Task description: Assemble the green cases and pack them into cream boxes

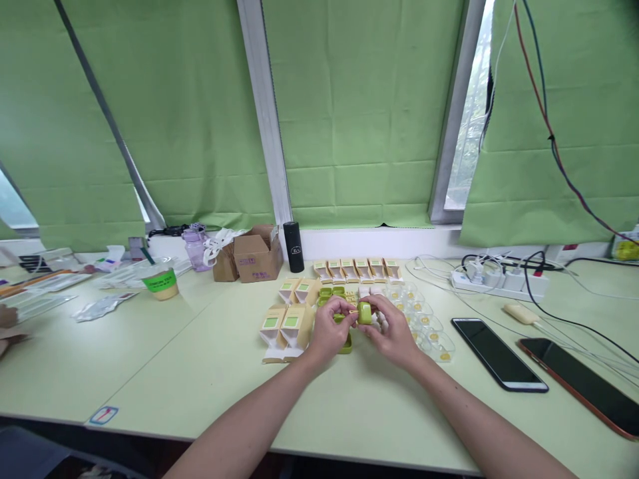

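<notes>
My right hand [388, 326] grips a small glossy green case [365, 313] between thumb and fingers. Close against its left side, my left hand [330, 327] is closed in a pinch; a small yellowish bit shows at its fingertips, too small to name. Below and behind the hands lie more green cases [325, 293], partly hidden by my fingers. Left of them stand several folded cardboard boxes [298, 320] with green labels. On the right are rows of clear plastic cases [423, 320] with yellow round spots, and some white pieces [369, 291] lie behind my right hand.
A row of small cardboard boxes [357, 269] lines the back. Behind stand a black cylinder [293, 247] and a brown carton [257, 256]. To the right lie two phones [499, 354], cables and a power strip [504, 283]. A cup [162, 283] and another person's hand [6, 315] are left.
</notes>
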Demonstrator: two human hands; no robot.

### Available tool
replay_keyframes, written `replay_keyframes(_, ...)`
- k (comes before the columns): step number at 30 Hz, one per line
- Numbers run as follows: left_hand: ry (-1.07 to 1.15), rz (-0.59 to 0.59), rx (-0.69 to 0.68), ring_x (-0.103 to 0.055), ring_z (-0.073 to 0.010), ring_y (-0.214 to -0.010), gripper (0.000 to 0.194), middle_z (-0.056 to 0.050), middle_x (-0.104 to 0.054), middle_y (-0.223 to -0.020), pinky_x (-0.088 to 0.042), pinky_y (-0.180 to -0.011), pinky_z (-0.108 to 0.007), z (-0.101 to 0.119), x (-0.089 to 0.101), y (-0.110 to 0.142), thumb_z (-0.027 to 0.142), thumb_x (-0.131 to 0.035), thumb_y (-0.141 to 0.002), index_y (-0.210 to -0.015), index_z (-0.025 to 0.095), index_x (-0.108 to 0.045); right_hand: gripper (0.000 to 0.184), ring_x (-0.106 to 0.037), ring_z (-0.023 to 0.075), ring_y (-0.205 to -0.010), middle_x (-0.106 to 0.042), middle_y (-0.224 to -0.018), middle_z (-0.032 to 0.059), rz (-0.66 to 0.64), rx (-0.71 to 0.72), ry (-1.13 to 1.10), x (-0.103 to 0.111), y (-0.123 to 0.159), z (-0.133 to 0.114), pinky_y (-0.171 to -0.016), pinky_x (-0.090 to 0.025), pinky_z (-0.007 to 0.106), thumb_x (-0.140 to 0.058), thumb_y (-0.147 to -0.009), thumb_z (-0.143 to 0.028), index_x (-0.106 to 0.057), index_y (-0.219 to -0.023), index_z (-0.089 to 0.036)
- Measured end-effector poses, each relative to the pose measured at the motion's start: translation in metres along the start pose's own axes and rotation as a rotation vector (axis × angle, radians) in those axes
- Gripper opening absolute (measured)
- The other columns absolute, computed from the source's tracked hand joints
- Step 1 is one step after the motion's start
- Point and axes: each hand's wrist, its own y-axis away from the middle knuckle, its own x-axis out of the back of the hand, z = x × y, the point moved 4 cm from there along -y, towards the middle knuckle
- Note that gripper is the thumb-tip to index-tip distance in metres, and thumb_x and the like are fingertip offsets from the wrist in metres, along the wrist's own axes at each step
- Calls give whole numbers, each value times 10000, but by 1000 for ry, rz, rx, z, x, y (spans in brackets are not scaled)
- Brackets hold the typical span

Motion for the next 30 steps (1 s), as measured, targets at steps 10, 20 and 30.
replay_keyframes(10,-105,63,-52,-634,-209,-903,119,-62,-642,-960,-525,-812,-342,-4,2,1,262,-712,-887,-986,198,-696,396,-638,216,-973,-567,-1311,111,21,-100,-212,-4,-3,-3,-818,-616,372,-619,-990,-378,-607,-1378,-302)
replay_keyframes(20,-95,22,-37,-569,-291,-1269,373,-107,-578,-1222,-491,-1093,-477,-4,3,1,229,-754,-867,-1231,247,-675,522,-647,259,-1127,-640,-1300,100,115,-126,-80,2,-5,1,-908,-591,440,-651,-938,-285,-547,-1450,-307)
replay_keyframes(30,-146,-9,-83,-497,-317,-1319,480,-101,-649,-1246,-445,-1124,-515,-4,0,-5,187,-850,-787,-1241,282,-728,462,-677,281,-1083,-712,-1248,96,119,-65,45,2,-4,-1,-851,-582,438,-646,-860,-201,-592,-1314,-274)
